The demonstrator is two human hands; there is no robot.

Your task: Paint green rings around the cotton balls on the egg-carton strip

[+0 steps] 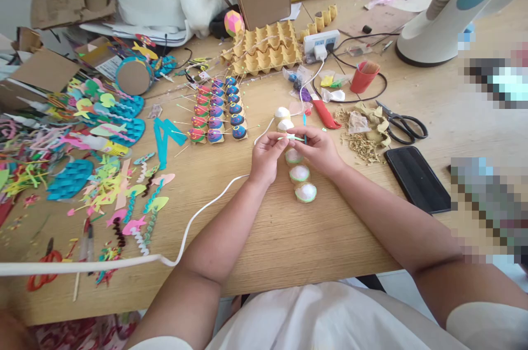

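Note:
Pinched between both hands is a thin, pale green strip (293, 137), its exact kind too small to make out. My left hand (267, 158) is closed on its left end, thumb against forefinger. On the other end my right hand (318, 147) is closed in the same way. Beneath and around the fingers runs a row of egg-carton cups topped with white domes. The nearest cup (306, 192) and the one behind it have light green edging; the far cup (282, 114) shows none. My hands hide the middle of the row.
Painted egg-carton cups (215, 113) with pins stand left of centre. Bare carton (268, 47) lies behind. Scissors (402, 123), a phone (417, 179) and a red knife (325, 114) lie right. A white cable (193, 217) crosses the table. Paper fish and scraps cover the left.

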